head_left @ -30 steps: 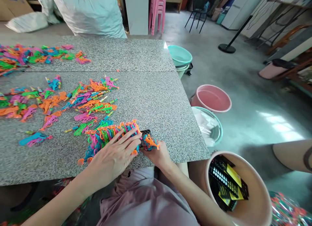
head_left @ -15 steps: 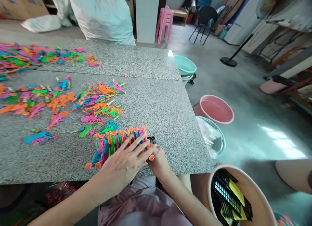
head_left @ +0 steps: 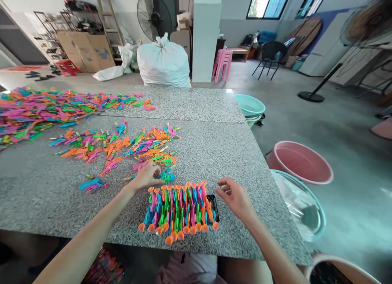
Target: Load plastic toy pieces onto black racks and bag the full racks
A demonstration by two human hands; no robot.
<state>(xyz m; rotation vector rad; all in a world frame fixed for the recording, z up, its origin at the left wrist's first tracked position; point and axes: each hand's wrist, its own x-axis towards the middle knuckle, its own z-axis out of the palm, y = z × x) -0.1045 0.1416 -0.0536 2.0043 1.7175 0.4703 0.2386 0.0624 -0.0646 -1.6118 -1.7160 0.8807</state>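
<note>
On the left of the speckled granite table (head_left: pixel 229 153), a dense heap of colourful plastic toys (head_left: pixel 39 108) is spreading, with looser clusters (head_left: pixel 113 145) lying nearer. Behind the table a cardboard panel (head_left: pixel 85 51), a tied white sack (head_left: pixel 163 63) and stacked pink stools (head_left: pixel 223 61) are standing on grey floor. The left hand (head_left: pixel 148 176) is reaching over the clusters, its thumb and bent fingers standing apart. A packed row of toys (head_left: pixel 180 208) is lying near the table's front edge, its orange cups lining 2 sides. The right hand (head_left: pixel 235 196) is hovering just beside it, loosely curled, thumb and fingers parted. A pink tub (head_left: pixel 303 163) is sitting farther right. The frame is cutting off the heap and a blurred fan (head_left: pixel 367 25); the row is hiding most of a black tray (head_left: pixel 217 212). Whether the left fingertips are pinching anything, I cannot tell.
</note>
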